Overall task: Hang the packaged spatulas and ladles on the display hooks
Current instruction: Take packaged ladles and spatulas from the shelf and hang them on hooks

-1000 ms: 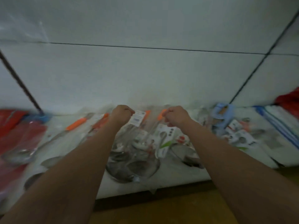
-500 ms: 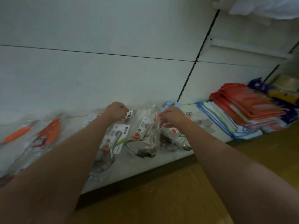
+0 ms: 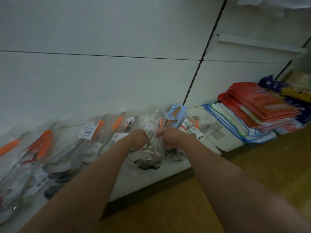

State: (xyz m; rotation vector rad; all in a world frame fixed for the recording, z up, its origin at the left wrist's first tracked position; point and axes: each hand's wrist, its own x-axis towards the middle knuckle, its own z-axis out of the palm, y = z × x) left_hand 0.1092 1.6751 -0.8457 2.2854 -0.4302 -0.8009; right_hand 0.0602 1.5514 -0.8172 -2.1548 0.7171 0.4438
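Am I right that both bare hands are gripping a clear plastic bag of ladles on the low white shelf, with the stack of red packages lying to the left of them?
Not quite: the head view shows the stack of red packages lying to the right. The left hand and right hand do grip the clear plastic bag of ladles on the low white shelf.

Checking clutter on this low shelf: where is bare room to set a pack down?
Little room. A bare strip of white shelf runs along the front edge, below the packaged ladle that both the left hand and right hand grip. Leftward, orange-handled packs overlap; rightward, folded cloths and red packets crowd it.
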